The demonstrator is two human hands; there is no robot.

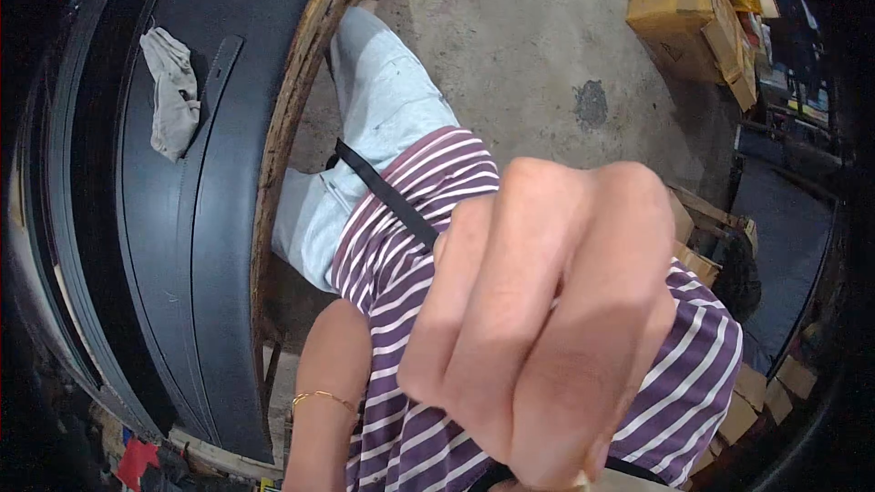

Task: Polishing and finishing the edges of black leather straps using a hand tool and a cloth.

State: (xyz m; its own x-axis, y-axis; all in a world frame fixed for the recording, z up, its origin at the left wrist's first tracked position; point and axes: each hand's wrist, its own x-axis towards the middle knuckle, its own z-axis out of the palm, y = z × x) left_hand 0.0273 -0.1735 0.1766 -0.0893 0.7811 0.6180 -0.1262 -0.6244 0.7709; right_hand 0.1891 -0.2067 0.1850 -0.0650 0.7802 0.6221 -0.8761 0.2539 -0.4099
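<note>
Close in front of me, my right hand [556, 310] is closed with its fingers curled tightly. Whatever it may hold is hidden behind the fingers. Of my left arm, the forearm [333, 364] with a thin gold-coloured bracelet [324, 398] shows at the lower edge; the hand itself lies outside the picture. On the dark tabletop [146, 246] to the left lies a black belt-like strip [219, 82] with stitched edges. A crumpled grey cloth or glove [173, 96] rests beside it, partly against the strip.
A worn wooden edge [290, 100] borders the tabletop. More long dark strips [68, 173] lie at the far left. A cardboard box [670, 9] stands on the concrete floor [529, 46] at upper right. Smaller cardboard pieces [752, 392] and a dark flat surface [779, 246] are at right.
</note>
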